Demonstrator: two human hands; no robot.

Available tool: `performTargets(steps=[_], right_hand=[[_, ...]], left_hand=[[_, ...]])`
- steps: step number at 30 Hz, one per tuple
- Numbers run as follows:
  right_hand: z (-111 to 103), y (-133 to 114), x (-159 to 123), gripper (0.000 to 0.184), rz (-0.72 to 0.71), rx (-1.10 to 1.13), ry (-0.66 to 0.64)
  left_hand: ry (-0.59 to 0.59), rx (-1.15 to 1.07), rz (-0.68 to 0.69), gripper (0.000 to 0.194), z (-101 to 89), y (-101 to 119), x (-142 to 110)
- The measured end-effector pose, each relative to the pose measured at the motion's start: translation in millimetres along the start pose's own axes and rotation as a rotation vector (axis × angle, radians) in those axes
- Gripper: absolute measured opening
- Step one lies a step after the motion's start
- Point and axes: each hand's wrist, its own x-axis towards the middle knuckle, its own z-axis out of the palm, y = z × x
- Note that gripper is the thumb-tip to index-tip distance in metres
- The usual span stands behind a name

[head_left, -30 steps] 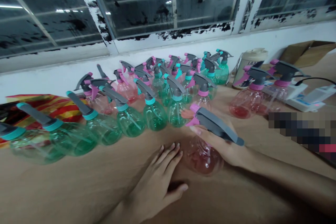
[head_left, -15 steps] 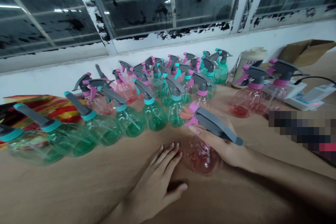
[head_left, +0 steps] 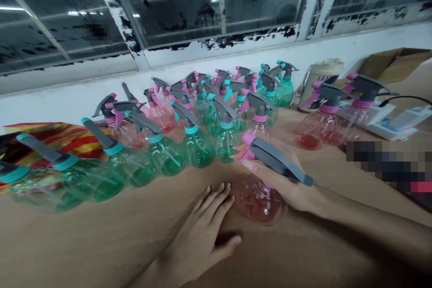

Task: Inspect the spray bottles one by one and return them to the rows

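Observation:
My right hand point(head_left: 286, 180) is wrapped around the neck of a clear pink spray bottle point(head_left: 263, 207), fingers at its pink trigger. The bottle stands on the wooden table and has a grey head with a pink nozzle; some reddish liquid shows inside. To its left, my left hand point(head_left: 205, 229) lies palm down on the tabletop, fingers stretched out, holding nothing. Just beyond the hands is a row of green spray bottles point(head_left: 199, 148) with grey and teal heads. Part of the held bottle's neck is hidden by my right hand.
Pink and green spray bottles point(head_left: 158, 114) crowd the back by the wall. Two more pink bottles point(head_left: 308, 137) stand at right, near a white jug point(head_left: 324, 76), a cardboard box point(head_left: 391, 65) and a white power strip point(head_left: 388, 126). A red-yellow packet point(head_left: 77, 139) lies at left.
The fingers of my right hand have drawn in slightly at the trigger of the pink spray bottle. My left hand and the other bottles stay where they were.

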Motion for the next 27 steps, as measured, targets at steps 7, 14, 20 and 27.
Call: performTargets(steps=[7, 14, 20, 27], right_hand=[[-5.1, 4.6, 0.0, 0.022, -0.01, -0.099, -0.014], [-5.6, 2.9, -0.9, 0.028, 0.004, -0.099, 0.014], [-5.2, 3.9, -0.8, 0.017, -0.033, -0.068, 0.03], [-0.7, 4.5, -6.1, 0.017, -0.025, -0.142, 0.105]], left_hand=[[0.011, 0.043, 0.004, 0.064, 0.6, 0.6, -1.1], [0.027, 0.069, 0.023, 0.066, 0.6, 0.2, -1.7], [0.019, 0.083, 0.024, 0.066, 1.3, -0.5, -1.5], [0.027, 0.062, 0.017, 0.067, 2.0, -0.6, -2.2]])
